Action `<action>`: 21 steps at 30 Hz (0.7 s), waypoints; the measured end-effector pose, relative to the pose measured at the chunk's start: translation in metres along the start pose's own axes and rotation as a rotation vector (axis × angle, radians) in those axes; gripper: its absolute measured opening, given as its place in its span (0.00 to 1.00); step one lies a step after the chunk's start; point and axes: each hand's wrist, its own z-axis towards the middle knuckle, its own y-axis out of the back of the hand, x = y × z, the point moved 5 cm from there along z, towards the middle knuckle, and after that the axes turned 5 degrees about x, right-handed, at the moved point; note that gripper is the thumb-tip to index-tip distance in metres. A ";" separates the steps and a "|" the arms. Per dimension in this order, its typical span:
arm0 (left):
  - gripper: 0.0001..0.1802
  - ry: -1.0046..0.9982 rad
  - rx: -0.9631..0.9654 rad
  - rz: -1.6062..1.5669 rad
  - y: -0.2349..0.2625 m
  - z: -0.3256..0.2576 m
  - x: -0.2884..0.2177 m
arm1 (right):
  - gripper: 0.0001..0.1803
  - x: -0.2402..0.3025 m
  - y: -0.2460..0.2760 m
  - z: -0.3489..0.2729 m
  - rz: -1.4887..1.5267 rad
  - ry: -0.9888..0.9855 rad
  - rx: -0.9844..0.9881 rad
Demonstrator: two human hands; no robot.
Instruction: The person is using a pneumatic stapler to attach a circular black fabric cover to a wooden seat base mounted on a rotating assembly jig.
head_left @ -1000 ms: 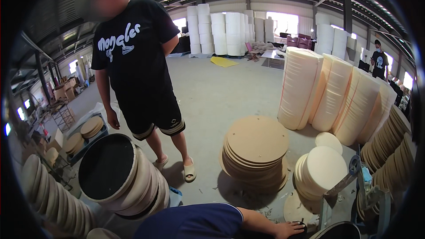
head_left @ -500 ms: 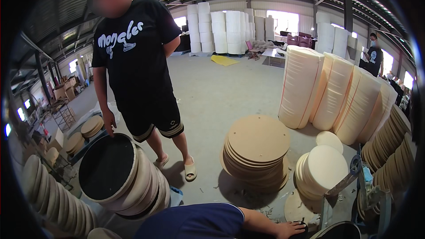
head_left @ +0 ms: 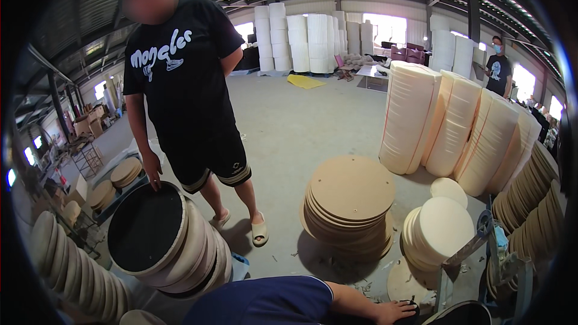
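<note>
At the lower edge, a navy blue short sleeve (head_left: 265, 301) leads into my bare left arm (head_left: 355, 302), which reaches to the right. My left hand (head_left: 394, 312) lies with its fingers stretched over a small dark object (head_left: 412, 310) whose kind I cannot make out. Just right of it, a round piece with a dark rim (head_left: 463, 314) is cut off by the lower edge. Pale round discs (head_left: 406, 280) lie on the floor beyond the hand. My right hand is out of view.
A person in black (head_left: 180, 78) stands at left, a hand on a stack of round padded pieces (head_left: 147, 229) with a black top. Brown board discs (head_left: 352, 186) are stacked mid-floor. Cream discs (head_left: 445, 225), a metal frame (head_left: 469, 247) and tall foam rolls (head_left: 409, 120) stand at right.
The standing person's hand has come down onto the edge of the padded stack. A masked person far right has shifted slightly left. My left hand stays in place.
</note>
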 end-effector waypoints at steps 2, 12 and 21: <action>0.55 -0.011 -0.003 0.004 0.000 0.001 -0.003 | 0.36 -0.002 0.003 -0.001 0.020 -0.018 -0.016; 0.56 -0.009 0.024 -0.036 -0.001 0.002 -0.007 | 0.37 -0.009 0.012 -0.006 0.092 -0.121 -0.086; 0.56 0.057 0.178 -0.022 0.028 -0.007 -0.024 | 0.39 0.001 0.094 -0.034 0.147 -0.191 -0.284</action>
